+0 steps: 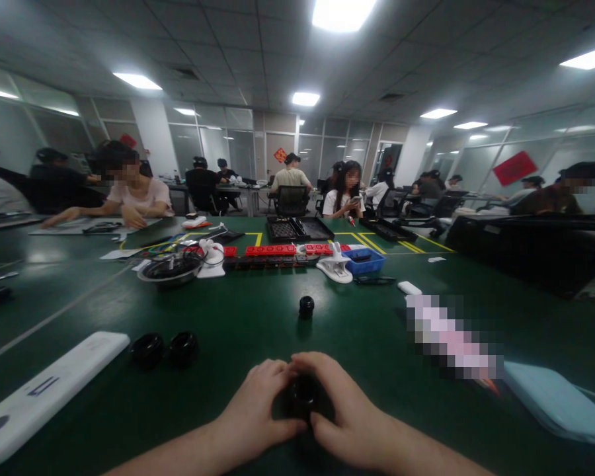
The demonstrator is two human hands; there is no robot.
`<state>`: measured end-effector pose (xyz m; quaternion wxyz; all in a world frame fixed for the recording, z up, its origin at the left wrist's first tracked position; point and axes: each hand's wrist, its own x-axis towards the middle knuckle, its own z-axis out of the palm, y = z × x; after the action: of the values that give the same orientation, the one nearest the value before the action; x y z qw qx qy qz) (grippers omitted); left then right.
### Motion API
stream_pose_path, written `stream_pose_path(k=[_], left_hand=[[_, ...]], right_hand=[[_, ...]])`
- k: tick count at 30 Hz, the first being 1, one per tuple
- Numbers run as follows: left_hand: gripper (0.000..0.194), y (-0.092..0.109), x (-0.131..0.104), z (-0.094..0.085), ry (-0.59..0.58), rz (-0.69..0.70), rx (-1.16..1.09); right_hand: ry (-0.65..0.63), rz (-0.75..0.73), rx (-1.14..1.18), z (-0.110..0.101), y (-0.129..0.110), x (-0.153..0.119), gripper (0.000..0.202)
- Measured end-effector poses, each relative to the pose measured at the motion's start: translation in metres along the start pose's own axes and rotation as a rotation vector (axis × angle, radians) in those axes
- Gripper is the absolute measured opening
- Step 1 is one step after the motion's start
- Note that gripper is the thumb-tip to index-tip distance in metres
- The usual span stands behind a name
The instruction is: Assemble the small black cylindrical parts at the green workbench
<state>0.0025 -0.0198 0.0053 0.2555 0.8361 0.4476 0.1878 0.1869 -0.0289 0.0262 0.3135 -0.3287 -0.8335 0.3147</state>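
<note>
A black ring-shaped part (pixel 305 391) is between my two hands near the front edge of the green table (pixel 238 311). My left hand (pixel 262 404) curves round its left side, thumb low and fingers at the top. From the right, my right hand (pixel 334 404) wraps it the same way, and the fingertips of both hands meet above it. Something dark lies just below the part, too dim to make out. Farther forward stands a small black round piece (pixel 306 307). Two more black rings, a left one (pixel 147 350) and a right one (pixel 183 348), sit side by side to the left.
A long white bar (pixel 54 393) lies at left. Across the middle are a metal bowl (pixel 168 272), red power strips (pixel 270 250), a white clamp (pixel 335 266) and a blue basket (pixel 365 262). A light-blue pad (pixel 558 403) lies at right. People sit beyond.
</note>
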Motion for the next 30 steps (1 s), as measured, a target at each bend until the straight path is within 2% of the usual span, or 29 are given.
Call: stream_pose_path(k=[5,11,13,17,19,21,24,30], left_hand=[[0.025,0.000,0.000,0.000,0.004,0.003,0.005],[0.028,0.004,0.000,-0.002,0.008,0.000,0.006],[0.028,0.005,-0.001,-0.003,0.012,-0.005,0.008],[0.024,0.004,-0.001,-0.002,0.009,0.009,0.003],[0.028,0.002,-0.001,0.000,0.010,0.012,0.004],[0.035,-0.001,-0.001,0.001,0.015,0.012,0.009],[0.036,-0.002,0.000,0.001,0.013,0.021,0.007],[0.026,0.003,-0.001,-0.002,0.012,0.015,-0.013]], right_hand=[[0.024,0.059,-0.050,-0.002,0.004,0.003,0.063],[0.251,0.182,-0.129,0.001,0.010,0.008,0.056],[0.277,0.183,-0.131,0.001,0.009,0.008,0.056],[0.112,0.162,-0.079,0.001,0.004,0.006,0.055],[0.029,0.090,-0.035,0.000,0.002,0.003,0.054],[-0.014,0.007,0.003,-0.002,0.000,0.001,0.061],[-0.013,-0.018,0.003,-0.004,0.001,0.000,0.068],[0.072,0.087,-0.097,0.000,0.012,0.005,0.060]])
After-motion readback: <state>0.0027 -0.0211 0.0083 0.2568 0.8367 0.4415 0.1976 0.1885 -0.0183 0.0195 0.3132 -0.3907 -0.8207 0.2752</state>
